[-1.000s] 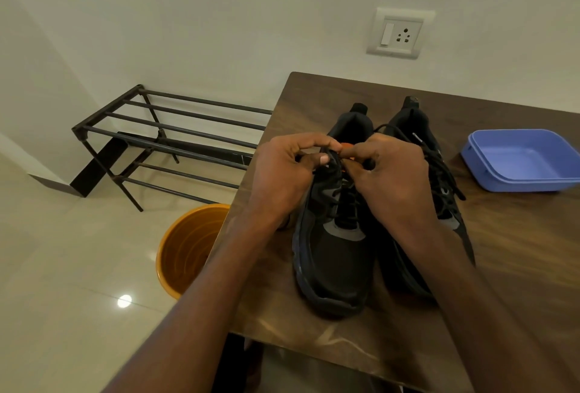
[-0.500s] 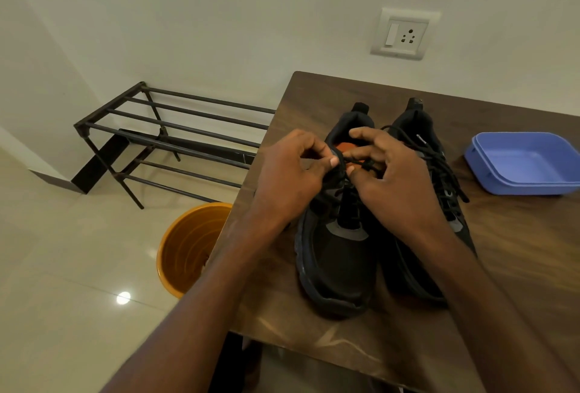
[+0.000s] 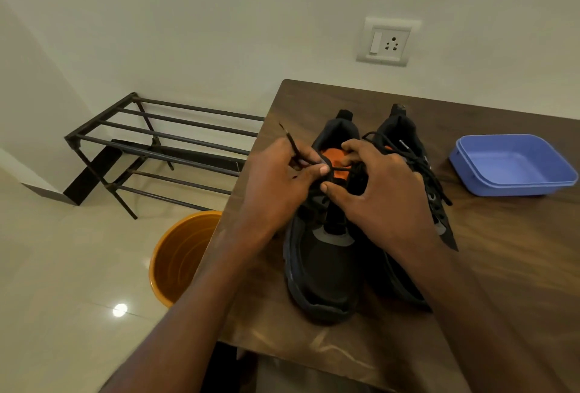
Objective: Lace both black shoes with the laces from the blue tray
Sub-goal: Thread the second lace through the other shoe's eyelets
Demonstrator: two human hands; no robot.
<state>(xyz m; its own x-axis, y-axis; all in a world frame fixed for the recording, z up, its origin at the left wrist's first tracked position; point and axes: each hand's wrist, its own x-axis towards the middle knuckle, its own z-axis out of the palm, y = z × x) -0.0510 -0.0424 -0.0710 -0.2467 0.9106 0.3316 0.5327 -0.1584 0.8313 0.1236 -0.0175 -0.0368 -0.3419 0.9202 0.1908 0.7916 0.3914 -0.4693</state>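
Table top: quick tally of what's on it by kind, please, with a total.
Black shoes: 2, left shoe and right shoe
Blue tray: 1
Loose lace being worked by the hands: 1
Total: 4

L hand (image 3: 279, 182) pulled lace end (image 3: 290, 140) out thru eyelet.

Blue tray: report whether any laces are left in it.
Empty: the blue tray shows only its bare blue floor, no laces inside.
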